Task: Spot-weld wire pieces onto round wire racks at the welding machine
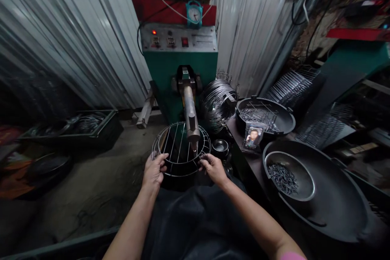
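Round rack [179, 163]: thin, bare metal wire, softly shiny. Machine arm [190, 107]: smooth, worn metal — dull grey with glints. Wall [246, 28]: ribbed sheet metal, faintly glossy. Large pan [335, 195]: dark, smooth, low sheen — the small bowl [307, 178] inside it, brighter polished metal.

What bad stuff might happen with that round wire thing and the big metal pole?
The right hand is close to the machine's metal tip, so fingers might get pinched or burned. The round wire rack seems held only at its rim by the left hand and right hand, so it might tilt.
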